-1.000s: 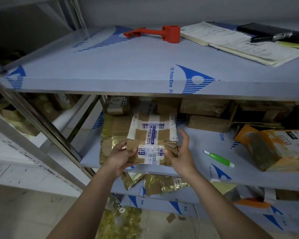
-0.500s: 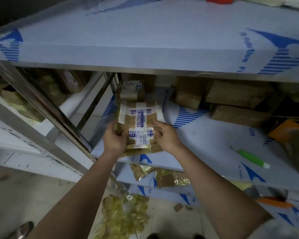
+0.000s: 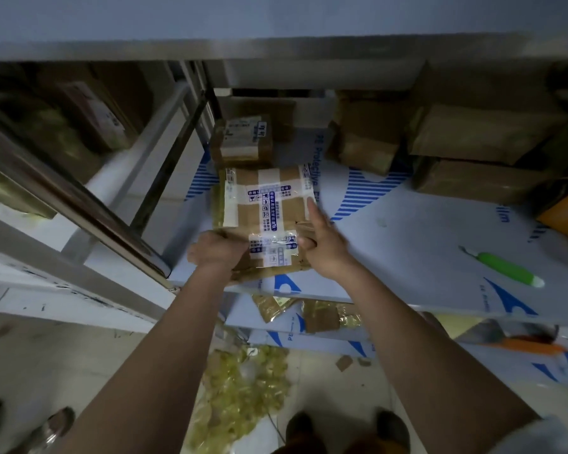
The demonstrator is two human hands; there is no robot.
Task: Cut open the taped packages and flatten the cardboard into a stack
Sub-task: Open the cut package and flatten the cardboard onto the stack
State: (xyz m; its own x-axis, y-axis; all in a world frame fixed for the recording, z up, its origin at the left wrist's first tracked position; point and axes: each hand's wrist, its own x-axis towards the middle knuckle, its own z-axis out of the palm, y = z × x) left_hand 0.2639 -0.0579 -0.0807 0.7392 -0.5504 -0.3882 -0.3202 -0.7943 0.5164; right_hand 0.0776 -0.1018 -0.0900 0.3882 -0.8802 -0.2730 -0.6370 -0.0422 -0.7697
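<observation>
A flattened brown cardboard piece (image 3: 243,214) crossed with white and blue printed tape lies on the middle shelf (image 3: 407,244), on top of other flattened cardboard. My left hand (image 3: 215,250) grips its near left edge with curled fingers. My right hand (image 3: 322,244) holds the near right edge, thumb on top and index finger stretched along the side. A green-handled cutter (image 3: 502,267) lies on the shelf to the right, apart from both hands. A small taped package (image 3: 243,139) stands just behind the cardboard.
More brown packages (image 3: 466,139) are stacked at the back right of the shelf. A steel upright (image 3: 79,204) runs diagonally at the left. The top shelf's edge (image 3: 276,54) hangs overhead. Yellow plastic film (image 3: 243,394) lies on the floor by my feet.
The taped cardboard has gone from tilted up in my hands to lying flat on the stack. My head has tipped down, so the top shelf's objects have left the view.
</observation>
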